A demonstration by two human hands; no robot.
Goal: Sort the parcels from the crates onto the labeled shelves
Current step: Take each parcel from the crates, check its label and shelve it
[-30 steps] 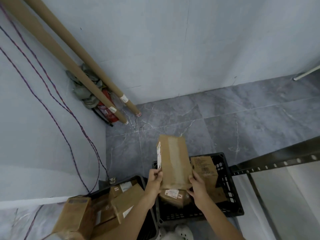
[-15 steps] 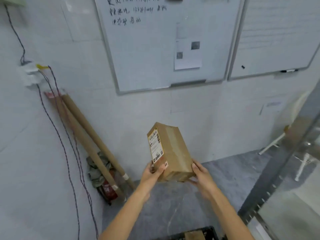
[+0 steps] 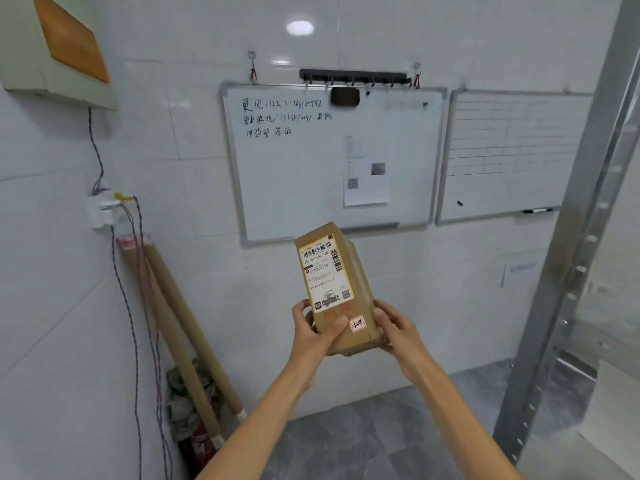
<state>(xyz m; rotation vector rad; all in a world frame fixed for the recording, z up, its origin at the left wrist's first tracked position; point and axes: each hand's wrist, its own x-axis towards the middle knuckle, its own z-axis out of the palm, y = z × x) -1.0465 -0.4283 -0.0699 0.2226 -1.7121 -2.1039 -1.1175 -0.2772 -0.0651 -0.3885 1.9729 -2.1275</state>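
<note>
I hold the parcel (image 3: 349, 271) up in front of me, well clear of the floor (image 3: 363, 445), standing on end with its top leaning a little to the left and its shipping label (image 3: 325, 271) turned toward my eyes. I judge that is the whole reason for the pose: I need the label's marking before I can choose a shelf. My left grip (image 3: 311, 336) is closed round the lower left corner, the thumb lying across the front face just below the label and beside the small square sticker (image 3: 357, 323), the fingers going behind where I cannot see them. My right grip (image 3: 398, 332) is closed on the lower right edge, fingers wrapped toward the back and underside, so the box sits between both palms. Both hold low, which leaves the label uncovered. The carton looks creased and soft at the bottom, so I would guess a firm two-sided hold suits it better than a pinch. The shelf rack (image 3: 571, 254) stands to my right, its grey perforated upright near the parcel but apart from it; no shelf tag is legible from here. On the wall behind hang a whiteboard (image 3: 294, 188) and a ruled board (image 3: 509, 154), and cardboard tubes (image 3: 187, 334) lean in the corner to my left. As I read it, the step in hand is checking the label before turning to the rack.
</note>
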